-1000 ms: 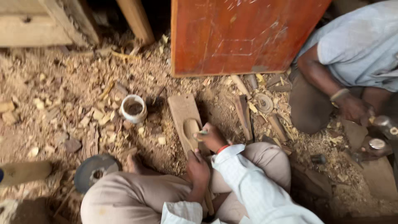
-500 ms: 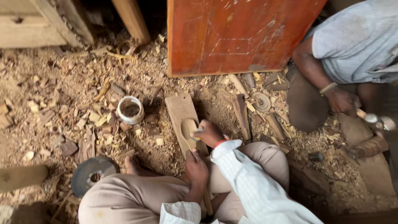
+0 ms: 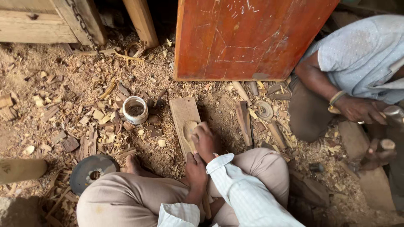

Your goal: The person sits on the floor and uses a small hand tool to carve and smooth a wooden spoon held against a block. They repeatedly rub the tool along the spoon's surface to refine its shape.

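Down between my bent knees, my left hand presses flat on the near end of a wooden board lying on the floor. My right hand, just beyond it, is closed over something at a scooped hollow in the board; I cannot tell what it grips. The work looks best done with the left hand pinning the board while the right makes short strokes away from my body. My bare foot sits left of the board, a dark round disc beside it. Farther left stands a small white pot. Wood chips cover the floor, leaving little open room. A red panel stands beyond. At right, another person's hand works well apart.
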